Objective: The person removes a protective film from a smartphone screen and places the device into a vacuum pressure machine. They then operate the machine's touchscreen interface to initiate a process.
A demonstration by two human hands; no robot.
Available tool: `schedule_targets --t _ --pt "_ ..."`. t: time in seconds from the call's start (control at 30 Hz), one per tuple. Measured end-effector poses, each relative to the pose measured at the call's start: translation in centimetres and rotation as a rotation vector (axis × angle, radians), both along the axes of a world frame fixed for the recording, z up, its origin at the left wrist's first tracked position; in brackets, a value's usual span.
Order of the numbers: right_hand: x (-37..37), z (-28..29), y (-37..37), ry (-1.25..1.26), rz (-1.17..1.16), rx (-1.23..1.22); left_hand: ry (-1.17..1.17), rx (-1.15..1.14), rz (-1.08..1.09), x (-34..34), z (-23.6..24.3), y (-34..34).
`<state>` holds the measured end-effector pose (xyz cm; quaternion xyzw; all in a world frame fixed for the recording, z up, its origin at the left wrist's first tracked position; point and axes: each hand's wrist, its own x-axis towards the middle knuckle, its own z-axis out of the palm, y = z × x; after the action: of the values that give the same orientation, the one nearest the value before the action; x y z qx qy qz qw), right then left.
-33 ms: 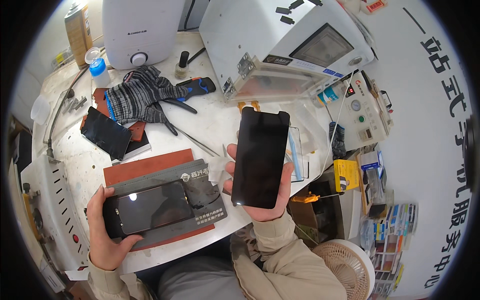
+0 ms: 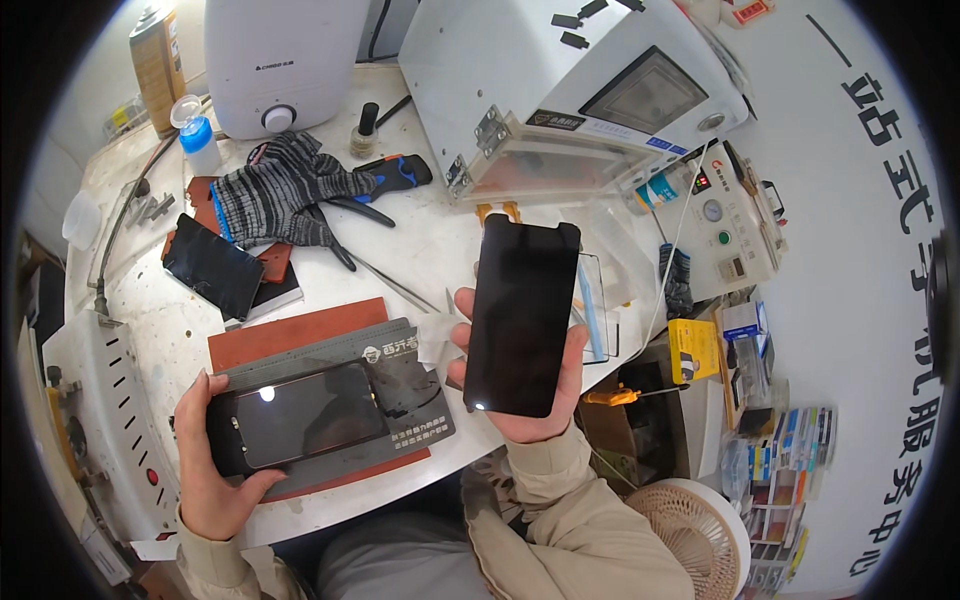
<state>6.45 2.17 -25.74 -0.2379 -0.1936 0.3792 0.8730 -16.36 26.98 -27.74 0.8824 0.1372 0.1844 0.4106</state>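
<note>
My right hand (image 2: 540, 420) holds a black phone screen panel (image 2: 520, 310) upright over the right side of the white desk, fingers curled behind its left edge and thumb along the right. At lower left, my left hand (image 2: 215, 460) grips the left end of a dark phone (image 2: 305, 415) lying on a grey mat (image 2: 420, 390), with a light reflected in its glass. An orange mat (image 2: 300, 320) shows beneath the grey one. A crumpled white wipe (image 2: 437, 340) lies between my hands; a clear film with a blue strip (image 2: 590, 310) lies partly behind the held panel.
A cracked screen (image 2: 210, 265), striped glove (image 2: 280, 190), pliers (image 2: 360, 212), small bottle (image 2: 362, 135) and white appliance (image 2: 280, 60) stand or lie behind. A white machine (image 2: 480, 90) fills the back right. A slotted heater unit (image 2: 110, 420) is left; a fan (image 2: 690, 545) is below right.
</note>
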Motion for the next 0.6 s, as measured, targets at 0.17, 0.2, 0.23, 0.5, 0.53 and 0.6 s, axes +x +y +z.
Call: schedule_targets --t 0.17,0.2,0.23,0.5,0.53,0.6 --pt "-0.5 -0.5 -0.1 -0.033 -0.037 -0.037 -0.028 0.073 -0.011 -0.4 -0.4 0.8" --pt "-0.5 -0.7 -0.5 -0.028 -0.072 -0.047 -0.031 0.029 -0.013 -0.1 -0.1 0.8" --pt "-0.6 -0.8 -0.8 -0.116 -0.085 -0.153 0.044 0.083 -0.046 -0.3 0.5 1.0" --pt "-2.0 2.2 1.9 -0.456 -0.239 -0.5 -0.026 0.138 -0.009 -1.0 0.8 0.7" --pt "-2.0 2.4 1.9 -0.444 -0.256 -0.506 -0.029 0.166 0.001 -1.0 1.0 0.5" --pt "-2.1 2.6 1.9 -0.418 -0.293 -0.519 0.017 0.183 0.011 -1.3 1.4 0.3"
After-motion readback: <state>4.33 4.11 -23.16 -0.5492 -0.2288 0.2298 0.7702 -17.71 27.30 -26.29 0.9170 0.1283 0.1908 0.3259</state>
